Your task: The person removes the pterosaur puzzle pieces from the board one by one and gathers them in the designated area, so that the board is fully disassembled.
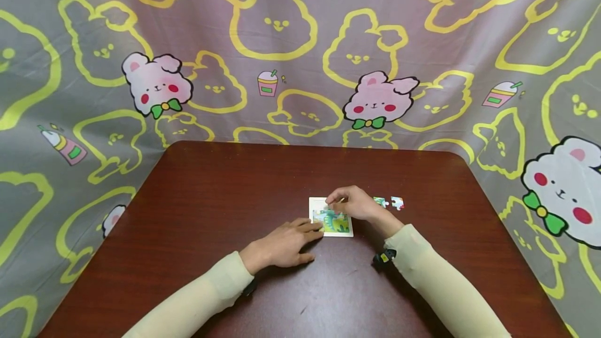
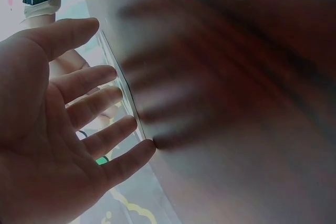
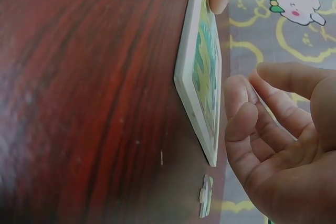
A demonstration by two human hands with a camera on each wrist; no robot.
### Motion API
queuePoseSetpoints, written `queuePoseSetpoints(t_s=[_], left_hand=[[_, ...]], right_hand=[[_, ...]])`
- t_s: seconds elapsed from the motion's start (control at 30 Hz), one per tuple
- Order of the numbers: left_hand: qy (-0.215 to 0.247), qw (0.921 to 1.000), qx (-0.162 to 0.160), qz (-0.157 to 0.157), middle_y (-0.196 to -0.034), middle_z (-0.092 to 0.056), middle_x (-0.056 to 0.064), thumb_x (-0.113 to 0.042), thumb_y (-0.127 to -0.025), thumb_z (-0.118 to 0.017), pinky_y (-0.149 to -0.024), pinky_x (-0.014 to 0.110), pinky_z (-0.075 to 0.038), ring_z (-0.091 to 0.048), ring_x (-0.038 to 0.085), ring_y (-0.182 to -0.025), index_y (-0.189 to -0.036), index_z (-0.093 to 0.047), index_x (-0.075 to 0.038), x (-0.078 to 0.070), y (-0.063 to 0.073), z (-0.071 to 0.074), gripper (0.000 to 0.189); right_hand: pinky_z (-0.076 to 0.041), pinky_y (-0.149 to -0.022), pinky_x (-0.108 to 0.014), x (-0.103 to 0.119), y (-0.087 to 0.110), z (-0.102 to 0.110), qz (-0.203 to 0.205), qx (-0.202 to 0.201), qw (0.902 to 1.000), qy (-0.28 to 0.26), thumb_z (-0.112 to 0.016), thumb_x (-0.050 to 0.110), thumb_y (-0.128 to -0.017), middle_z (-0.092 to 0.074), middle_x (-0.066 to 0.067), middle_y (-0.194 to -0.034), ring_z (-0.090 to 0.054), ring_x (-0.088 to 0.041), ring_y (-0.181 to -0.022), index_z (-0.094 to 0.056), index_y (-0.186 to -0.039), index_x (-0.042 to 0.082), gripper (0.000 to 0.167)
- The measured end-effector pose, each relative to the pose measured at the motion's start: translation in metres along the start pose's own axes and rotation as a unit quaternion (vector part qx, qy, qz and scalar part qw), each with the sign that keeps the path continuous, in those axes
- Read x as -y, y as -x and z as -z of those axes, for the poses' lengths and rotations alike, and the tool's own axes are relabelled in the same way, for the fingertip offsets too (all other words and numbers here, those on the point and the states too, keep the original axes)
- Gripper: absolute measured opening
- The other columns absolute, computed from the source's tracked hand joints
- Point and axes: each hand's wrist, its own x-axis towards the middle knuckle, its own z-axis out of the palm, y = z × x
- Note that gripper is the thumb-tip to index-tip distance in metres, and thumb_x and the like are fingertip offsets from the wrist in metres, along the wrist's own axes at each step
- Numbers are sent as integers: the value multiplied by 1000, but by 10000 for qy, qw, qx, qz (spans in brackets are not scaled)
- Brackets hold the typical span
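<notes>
Sleeves: nearest me, two pale sleeves (image 1: 211,281); the head view adds a black wrist camera (image 1: 385,256) at the right cuff.
Left hand: I see this hand (image 1: 287,244) from behind in the head view, its fingertips on the frame's left side; only its own wrist view gives me the palm, fingers straight and spread.
Right hand: the hand (image 1: 353,203) is above the frame with curled fingers; its wrist view shows a thin pale edge between them, but I cannot tell whether it pinches a piece.
Frame: white frame (image 1: 346,234), flat on the worktop (image 1: 235,186) between the hands; the right wrist view reveals its thickness.
Inside the frame: a green and yellow puzzle (image 1: 336,222), with bare white at the upper left.
Pieces: two loose pieces (image 1: 397,203) lie right of the frame; the right wrist view shows me just one.
Curtain: behind, a rabbit-print curtain (image 1: 300,77).
</notes>
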Motion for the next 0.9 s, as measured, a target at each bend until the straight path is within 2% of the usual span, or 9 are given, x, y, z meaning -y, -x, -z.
queuePoseSetpoints(t_s=[0.5,0.9], left_hand=[[67,10000,21,-25,-156,-45,2,-41,-96,-63,-114,47,-42,-41,29,-145,-146,-53,-15,0,1,1,57],[42,10000,84,-4,-158,-44,2,-41,-95,-63,-113,50,-42,-40,29,-147,-147,-51,-16,0,2,0,59]], right_hand=[[-51,-56,-26,-1,-7,-10,-79,143,9996,242,-64,8,-93,-75,-8,-92,-67,-14,-71,-74,-105,8,16],[-55,-60,-26,2,-11,-14,-99,130,9994,297,-64,7,-92,-76,-9,-93,-68,-10,-72,-76,-103,8,16]])
